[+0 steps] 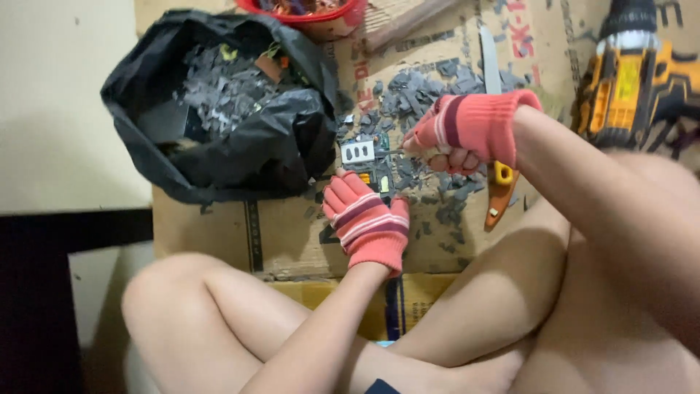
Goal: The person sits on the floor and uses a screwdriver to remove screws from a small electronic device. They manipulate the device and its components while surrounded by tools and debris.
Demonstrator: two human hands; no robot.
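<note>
- We sit cross-legged on the floor, both hands in pink striped fingerless gloves, over a flattened cardboard sheet [292,233].
- Our left hand [367,219] presses down on a small dark circuit board [378,175], fingers together and laid flat on its near edge.
- Our right hand [467,131] is curled into a fist around a thin tool [390,152], fingers pinching its handle; the shaft runs toward nine o'clock.
- The tool's tip meets a small silver metal plate [358,152] at the board's twelve o'clock end, just beyond our left fingers.
- Grey plastic chips [437,84] lie scattered around the board; a black bag of scraps [219,102] sits at ten o'clock.
- An orange-handled knife [499,186] lies under our right hand, a yellow power drill [627,80] at two o'clock.
</note>
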